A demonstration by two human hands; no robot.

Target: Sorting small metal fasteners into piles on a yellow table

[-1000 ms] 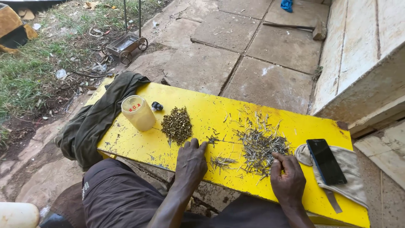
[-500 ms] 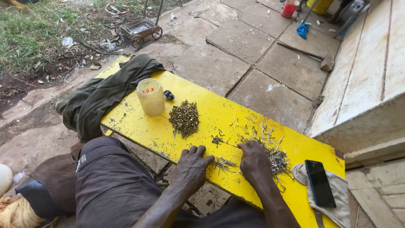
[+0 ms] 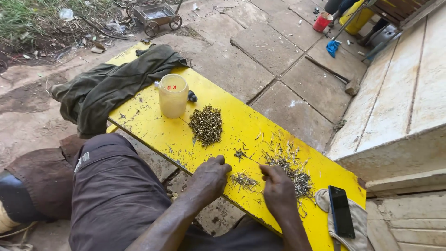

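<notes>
A yellow board [image 3: 153, 130] lies across my lap. My left hand [image 3: 211, 175] rests on its near edge, fingers curled, beside a small bunch of thin nails [image 3: 245, 180]. My right hand [image 3: 278, 187] sits just right of that bunch, fingers bent down onto the board at the edge of a larger scatter of nails [image 3: 290, 165]. Whether either hand pinches a nail is hidden. A heap of small dark nails [image 3: 206, 124] lies in the middle of the board.
A pale plastic jar [image 3: 173, 95] stands at the board's far end beside a green cloth [image 3: 107, 86]. A black phone [image 3: 341, 211] lies on a grey rag at the right end. Paving slabs, a hammer [image 3: 346, 83], a small cart [image 3: 155, 16] and a wooden wall surround me.
My right hand has slid left from the big scatter toward the small bunch. My left hand has stayed at the board's edge. The view has swung left and down.
</notes>
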